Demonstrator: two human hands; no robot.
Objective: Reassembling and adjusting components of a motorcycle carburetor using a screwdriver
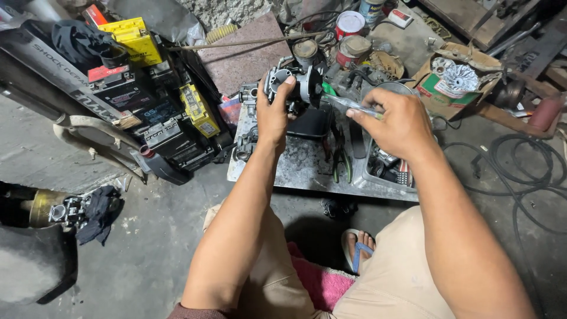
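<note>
Left hand (pixel 273 115) grips a carburetor (pixel 293 88) above the surface (pixel 295 165); right hand (pixel 394 121) pinches a screwdriver (pixel 348 104), its tip at the body. Carburetor appears off its engine, servicing apparently midway; pliers (pixel 341 156) lie unused.

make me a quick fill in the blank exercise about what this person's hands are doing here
1. The left hand grips a grey metal ____ part.
2. The right hand holds a screwdriver with a clear ____.
3. Pliers with ____ grips lie on the stone slab.

Missing words: engine; handle; green
</note>
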